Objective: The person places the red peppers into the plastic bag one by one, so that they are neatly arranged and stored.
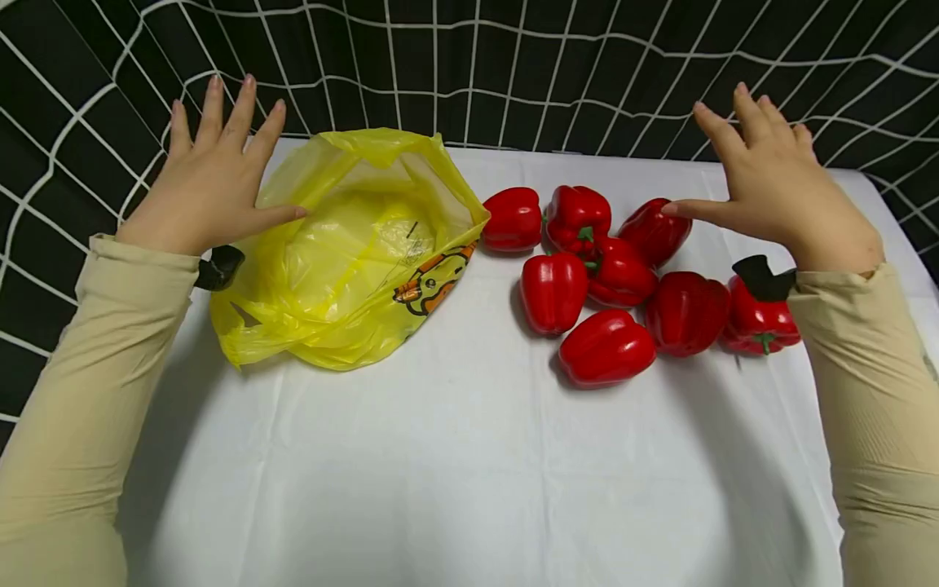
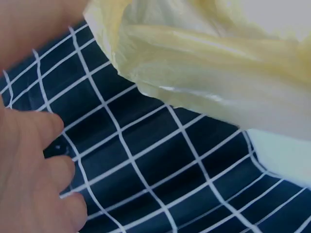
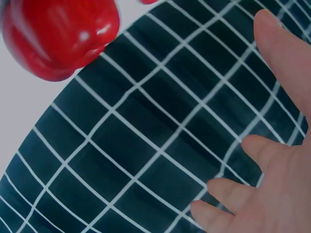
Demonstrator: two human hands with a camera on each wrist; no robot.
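My left hand is held up with fingers spread, above the left side of a crumpled yellow plastic bag. The bag lies with its mouth gaping and has a cartoon print on its right side. In the left wrist view the bag's edge hangs near the left hand. Over the right end of a group of several red bell peppers, my right hand is raised, fingers apart and holding nothing. One bell pepper shows in the right wrist view, apart from the right hand.
A white cloth covers the table. Black fabric with a white grid net rises behind the table and along its left side. Black pieces are worn at both wrists.
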